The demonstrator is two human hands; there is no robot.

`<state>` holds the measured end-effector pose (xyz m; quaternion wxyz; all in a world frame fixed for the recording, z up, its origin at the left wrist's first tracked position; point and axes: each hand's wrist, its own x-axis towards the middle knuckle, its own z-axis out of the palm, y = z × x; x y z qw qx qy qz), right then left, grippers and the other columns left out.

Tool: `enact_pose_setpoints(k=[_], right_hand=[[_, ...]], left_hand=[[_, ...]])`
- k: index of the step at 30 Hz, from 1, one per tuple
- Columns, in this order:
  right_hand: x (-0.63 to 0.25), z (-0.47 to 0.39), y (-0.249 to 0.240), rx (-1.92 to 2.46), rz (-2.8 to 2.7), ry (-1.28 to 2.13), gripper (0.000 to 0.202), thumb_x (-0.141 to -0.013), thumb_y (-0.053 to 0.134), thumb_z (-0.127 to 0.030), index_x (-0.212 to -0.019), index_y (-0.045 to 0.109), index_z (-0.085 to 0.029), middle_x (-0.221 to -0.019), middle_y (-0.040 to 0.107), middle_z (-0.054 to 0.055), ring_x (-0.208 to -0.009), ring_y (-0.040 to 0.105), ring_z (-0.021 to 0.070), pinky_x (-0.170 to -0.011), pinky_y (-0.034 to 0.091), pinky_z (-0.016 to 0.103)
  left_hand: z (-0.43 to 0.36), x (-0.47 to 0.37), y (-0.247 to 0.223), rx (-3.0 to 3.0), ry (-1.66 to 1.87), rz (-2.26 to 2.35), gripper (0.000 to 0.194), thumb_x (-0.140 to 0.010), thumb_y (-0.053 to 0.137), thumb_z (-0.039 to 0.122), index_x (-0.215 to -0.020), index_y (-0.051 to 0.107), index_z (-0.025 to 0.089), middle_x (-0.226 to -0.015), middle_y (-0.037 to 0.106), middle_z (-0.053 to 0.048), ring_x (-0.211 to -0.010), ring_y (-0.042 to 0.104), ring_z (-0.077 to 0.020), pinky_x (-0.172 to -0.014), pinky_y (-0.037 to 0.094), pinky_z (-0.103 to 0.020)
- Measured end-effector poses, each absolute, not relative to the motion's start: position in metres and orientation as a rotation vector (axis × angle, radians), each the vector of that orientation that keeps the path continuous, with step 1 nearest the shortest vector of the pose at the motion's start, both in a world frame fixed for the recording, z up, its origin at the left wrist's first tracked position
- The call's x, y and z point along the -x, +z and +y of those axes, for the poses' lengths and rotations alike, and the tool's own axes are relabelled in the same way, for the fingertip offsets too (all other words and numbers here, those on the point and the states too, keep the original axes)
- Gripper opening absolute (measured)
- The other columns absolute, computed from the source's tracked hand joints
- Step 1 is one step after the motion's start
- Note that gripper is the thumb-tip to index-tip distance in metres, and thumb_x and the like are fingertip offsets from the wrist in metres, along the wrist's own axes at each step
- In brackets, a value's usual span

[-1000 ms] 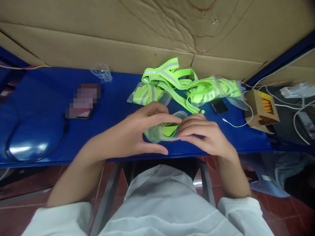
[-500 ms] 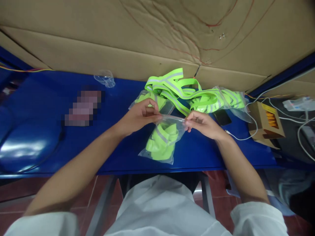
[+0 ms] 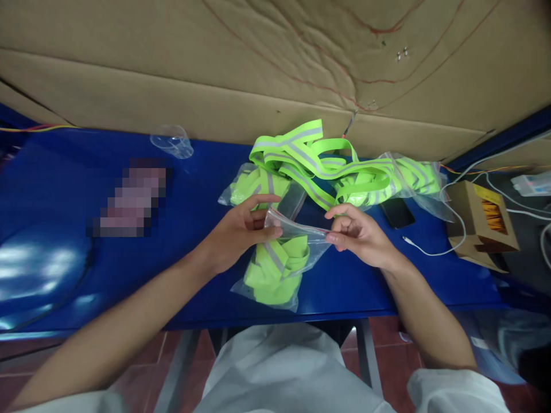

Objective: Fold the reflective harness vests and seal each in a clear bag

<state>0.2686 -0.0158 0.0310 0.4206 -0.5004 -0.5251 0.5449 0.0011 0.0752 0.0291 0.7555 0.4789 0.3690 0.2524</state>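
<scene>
A clear zip-lock bag (image 3: 297,228) with a folded neon-yellow reflective strap (image 3: 275,269) inside is stretched between my hands near the table's front edge. My left hand (image 3: 241,229) pinches the left end of its zip strip between thumb and fingers. At the right end, my right hand (image 3: 359,235) grips the strip with thumb and fingertips. Just beyond lies a loose reflective strap (image 3: 310,155) in tangled loops. Under and beside it are another bagged strap (image 3: 258,183) on the left and more bagged straps (image 3: 408,175) on the right.
On the blue table (image 3: 206,178) are a clear plastic piece (image 3: 172,142) and a blurred-out rectangular item (image 3: 133,198) at left. To the right lie a dark phone (image 3: 398,213), a white cable (image 3: 430,252) and an open cardboard box (image 3: 477,223). A brown papered panel (image 3: 172,74) stands behind.
The view has shifted slightly, so the bag sits lower in the picture. Its top edge now slants down to the right, and the mouth looks wider. Both hands still hold it.
</scene>
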Motion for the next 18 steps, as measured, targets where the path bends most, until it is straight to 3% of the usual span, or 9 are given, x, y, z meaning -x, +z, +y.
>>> enact_pose_setpoints(k=[5,8,11,18], right_hand=[[-0.275,-0.014,0.027,1.353,-1.277,1.442,0.045,-0.083,0.085,-0.04,-0.118,0.065,-0.02,-0.076,0.069,-0.003,-0.063,0.062,0.0102,-0.061,0.051,0.023],[-0.283,-0.014,0.028,1.403,-1.301,1.638,0.038,-0.083,0.084,-0.042,-0.108,0.072,-0.017,-0.083,0.072,0.001,-0.069,0.064,0.0109,-0.064,0.053,0.024],[-0.286,-0.015,0.03,1.476,-1.273,1.697,0.033,-0.082,0.083,-0.045,-0.093,0.073,-0.016,-0.076,0.071,0.001,-0.065,0.063,0.0106,-0.059,0.05,0.022],[-0.277,-0.015,0.031,1.454,-1.25,1.491,0.032,-0.081,0.084,-0.043,-0.078,0.067,-0.016,-0.065,0.061,-0.003,-0.058,0.053,0.0083,-0.054,0.04,0.021]], left_hand=[[0.067,0.0,0.026,-1.067,0.423,0.86,0.046,-0.073,0.092,0.038,-0.112,0.078,0.02,-0.101,0.077,-0.005,-0.089,0.07,-0.0172,-0.079,0.054,-0.025],[0.065,0.001,0.025,-1.118,0.363,0.901,0.039,-0.078,0.087,0.048,-0.105,0.083,0.019,-0.103,0.079,-0.008,-0.092,0.071,-0.0206,-0.08,0.055,-0.028],[0.068,0.003,0.023,-1.15,0.393,0.93,0.037,-0.076,0.088,0.049,-0.101,0.084,0.021,-0.098,0.08,-0.007,-0.089,0.071,-0.0199,-0.076,0.055,-0.026],[0.069,0.001,0.02,-1.203,0.506,0.96,0.034,-0.075,0.088,0.049,-0.096,0.085,0.022,-0.09,0.08,-0.006,-0.085,0.071,-0.0192,-0.071,0.056,-0.023]])
